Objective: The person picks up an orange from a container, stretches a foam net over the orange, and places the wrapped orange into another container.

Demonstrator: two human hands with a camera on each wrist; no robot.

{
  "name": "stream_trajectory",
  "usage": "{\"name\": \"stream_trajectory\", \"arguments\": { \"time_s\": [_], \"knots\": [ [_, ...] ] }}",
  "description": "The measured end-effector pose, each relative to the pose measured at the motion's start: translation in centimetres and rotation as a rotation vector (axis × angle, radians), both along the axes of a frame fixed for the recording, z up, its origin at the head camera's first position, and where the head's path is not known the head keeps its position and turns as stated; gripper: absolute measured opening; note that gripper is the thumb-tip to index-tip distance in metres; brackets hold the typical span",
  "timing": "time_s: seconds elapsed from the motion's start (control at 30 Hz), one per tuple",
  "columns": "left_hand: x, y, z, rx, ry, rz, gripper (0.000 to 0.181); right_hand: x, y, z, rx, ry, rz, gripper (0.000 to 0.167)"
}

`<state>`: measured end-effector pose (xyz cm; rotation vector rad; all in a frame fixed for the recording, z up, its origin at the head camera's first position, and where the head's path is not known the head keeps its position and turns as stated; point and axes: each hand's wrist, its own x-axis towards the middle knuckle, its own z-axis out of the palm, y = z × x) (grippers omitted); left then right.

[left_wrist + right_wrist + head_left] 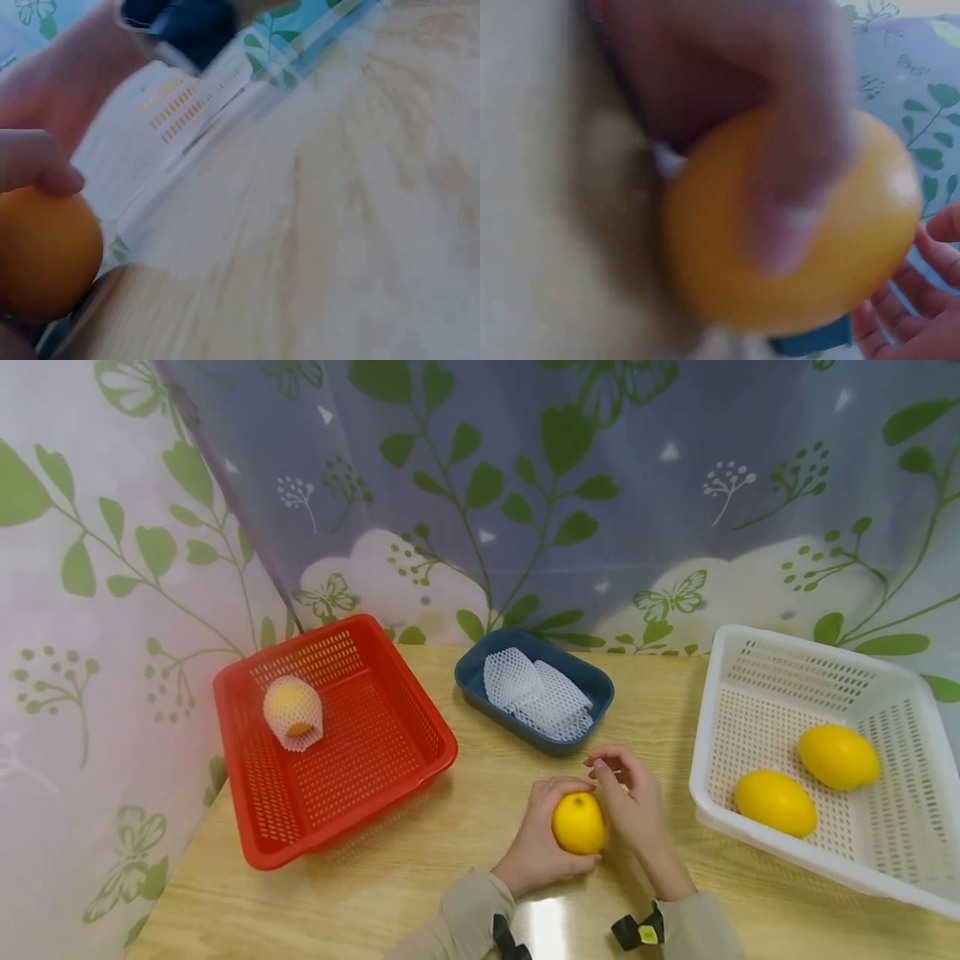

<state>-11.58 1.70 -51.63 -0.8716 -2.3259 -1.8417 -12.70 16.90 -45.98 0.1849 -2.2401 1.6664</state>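
Observation:
A yellow lemon-like fruit (pixel 579 823) is in my left hand (pixel 538 847), thumb and fingers curled round its sides above the table. My right hand (pixel 636 797) is just to its right, fingers loosely bent and holding nothing. The left wrist view has the left hand (pixel 34 161) on top of the fruit (pixel 46 253). In the right wrist view, the blurred left hand (pixel 799 97) crosses the fruit (pixel 855 225), and the right hand's spread fingers (pixel 907 296) show at the lower right. Contact between those fingers and the fruit is unclear.
A red basket (pixel 337 843) on the left holds one fruit in a white foam net (pixel 292 714). Behind my hands, a dark blue tray (pixel 480 703) contains white foam nets (pixel 551 697). On the right, a white basket (pixel 795 852) holds two yellow fruits (pixel 838 757). Patterned cloth hangs behind.

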Motion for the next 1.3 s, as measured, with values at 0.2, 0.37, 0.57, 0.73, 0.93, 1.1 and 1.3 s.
{"name": "stream_trajectory", "arguments": {
  "time_s": [0.2,0.37,0.57,0.73,0.93,1.1,1.3],
  "knots": [
    [-0.2,-0.3,-0.4,0.033,-0.107,-0.125,0.089,-2.1,-0.2,3.2,0.115,-0.021,-0.019,0.017],
    [-0.2,-0.3,-0.5,0.041,-0.118,-0.142,0.091,-4.1,-0.4,5.1,0.152,-0.024,-0.011,0.021],
    [-0.2,-0.4,-0.3,0.042,-0.128,-0.144,0.089,-6.6,-0.7,7.0,0.194,-0.102,0.003,0.026],
    [-0.1,-0.3,-0.1,0.027,-0.144,-0.144,0.089,-9.0,-1.0,8.2,0.205,-0.19,0.039,0.031],
    [0.0,-0.5,0.0,0.027,-0.176,-0.132,0.089,-12.4,-1.9,8.5,0.229,-0.39,0.147,0.04],
    [-0.1,-0.5,-0.1,0.01,-0.163,-0.129,0.088,-14.6,-2.9,7.4,0.335,-0.572,0.229,0.048],
    [-0.2,-0.4,-0.3,0.008,-0.137,-0.143,0.087,-16.3,-4.1,5.7,0.503,-0.612,0.225,0.036]
  ]
}}
